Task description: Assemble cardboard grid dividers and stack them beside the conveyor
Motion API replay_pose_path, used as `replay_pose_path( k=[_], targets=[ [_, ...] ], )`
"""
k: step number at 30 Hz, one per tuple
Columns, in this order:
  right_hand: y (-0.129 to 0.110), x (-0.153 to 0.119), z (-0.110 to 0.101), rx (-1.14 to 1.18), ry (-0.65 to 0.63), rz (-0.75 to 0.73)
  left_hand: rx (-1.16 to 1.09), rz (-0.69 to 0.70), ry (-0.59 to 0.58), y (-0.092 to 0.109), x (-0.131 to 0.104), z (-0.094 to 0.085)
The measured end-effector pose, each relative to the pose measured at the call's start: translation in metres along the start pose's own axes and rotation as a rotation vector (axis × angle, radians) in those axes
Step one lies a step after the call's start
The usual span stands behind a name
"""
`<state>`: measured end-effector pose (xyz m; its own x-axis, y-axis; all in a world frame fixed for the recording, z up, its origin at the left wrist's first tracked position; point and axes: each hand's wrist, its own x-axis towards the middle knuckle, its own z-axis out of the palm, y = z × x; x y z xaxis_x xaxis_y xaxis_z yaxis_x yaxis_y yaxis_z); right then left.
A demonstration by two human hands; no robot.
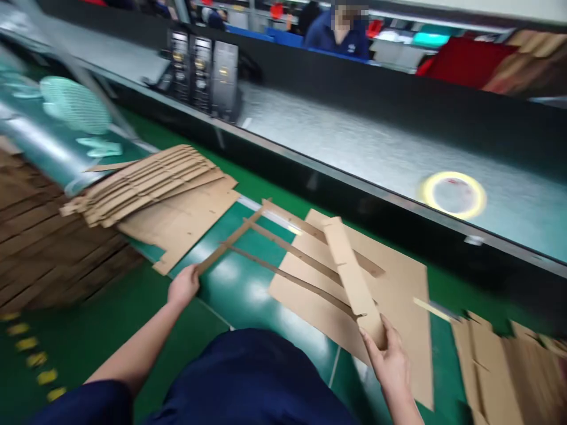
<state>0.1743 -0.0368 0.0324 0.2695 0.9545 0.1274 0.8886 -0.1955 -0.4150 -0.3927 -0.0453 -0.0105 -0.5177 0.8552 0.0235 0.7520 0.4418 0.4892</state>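
Note:
My left hand [183, 286] is closed on the near end of a narrow cardboard divider strip [227, 244] at the left. Several thin cross strips [283, 274] run from it toward the right. My right hand [392, 359] grips the near end of a wider cardboard strip [348, 268], thumb on one side and fingers on the other. This strip lies across the right part of the cross strips; whether its slots are engaged with all of them I cannot tell. Beneath the right part is a flat cardboard sheet [405, 295], resting on the green table [230, 289].
Folded cardboard dividers [155, 183] lie on another sheet [190, 218] at left. More cardboard strips [496, 366] stand at lower right. Beyond runs a conveyor [336, 133] with a yellow tape roll [452, 195] and black units [201, 74]. A person [339, 38] is behind it.

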Motion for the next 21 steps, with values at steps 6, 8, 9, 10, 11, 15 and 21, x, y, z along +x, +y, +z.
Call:
replay_pose_path(
  k=[6,8,9,10,11,15,21],
  targets=[
    [-0.158,-0.026,0.064,0.026,-0.055,-0.817,-0.148,-0.004,0.106,-0.027,-0.001,0.016],
    [-0.183,-0.03,0.073,-0.024,-0.022,-0.933,-0.199,-0.014,0.121,-0.033,-0.006,0.02],
    [-0.19,-0.03,0.074,-0.05,-0.015,-0.977,-0.219,-0.022,0.126,-0.035,-0.008,0.021],
    [-0.196,-0.03,0.075,-0.075,-0.017,-1.014,-0.236,-0.032,0.129,-0.036,-0.01,0.022],
    [-0.199,-0.031,0.075,-0.101,-0.027,-1.046,-0.248,-0.043,0.132,-0.037,-0.011,0.023],
    [-0.203,-0.036,0.075,-0.179,-0.099,-1.138,-0.243,-0.063,0.13,-0.036,-0.013,0.019],
    [-0.208,-0.041,0.077,-0.184,-0.15,-1.176,0.021,0.022,-0.009,-0.033,-0.012,0.009]
  ],
)
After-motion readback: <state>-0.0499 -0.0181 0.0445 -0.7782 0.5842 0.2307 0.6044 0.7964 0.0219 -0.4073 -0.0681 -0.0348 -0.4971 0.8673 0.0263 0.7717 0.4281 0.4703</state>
